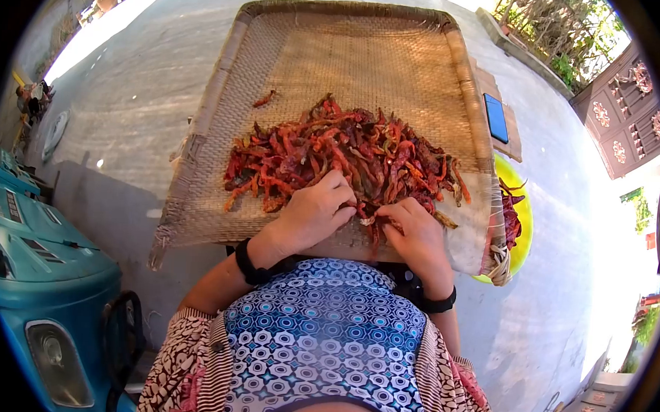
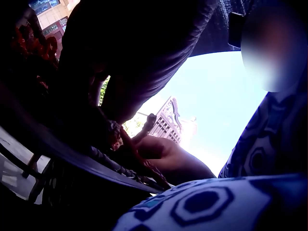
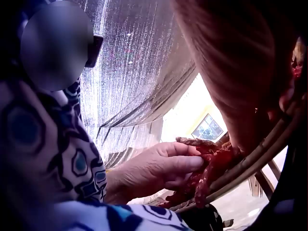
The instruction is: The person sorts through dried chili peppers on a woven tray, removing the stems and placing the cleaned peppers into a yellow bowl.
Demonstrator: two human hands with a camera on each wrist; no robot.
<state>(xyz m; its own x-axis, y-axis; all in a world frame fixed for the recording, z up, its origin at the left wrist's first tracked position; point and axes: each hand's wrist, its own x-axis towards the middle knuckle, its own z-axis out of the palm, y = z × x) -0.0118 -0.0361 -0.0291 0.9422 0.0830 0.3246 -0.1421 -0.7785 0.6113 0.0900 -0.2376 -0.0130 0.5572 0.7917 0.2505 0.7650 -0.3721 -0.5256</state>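
Observation:
A heap of dried red chilies [image 1: 347,159] lies across the near half of a large woven tray [image 1: 366,53]. Both hands work at the heap's near edge, fingertips almost meeting. My left hand [image 1: 319,209] curls its fingers into the pile; the right wrist view shows this left hand [image 3: 161,168] pinching a chili [image 3: 207,163] over the tray rim [image 3: 250,168]. My right hand [image 1: 413,232] pinches a chili at the edge, and in the left wrist view that right hand [image 2: 163,154] sits behind a red chili strip [image 2: 139,156]. A black band is on each wrist.
A yellow bowl [image 1: 524,240] holding more chilies sits under the tray's right edge. A blue flat device [image 1: 496,117] lies on a board beyond it. A teal vehicle [image 1: 40,267] stands at the left. Concrete ground [image 1: 129,87] surrounds the tray.

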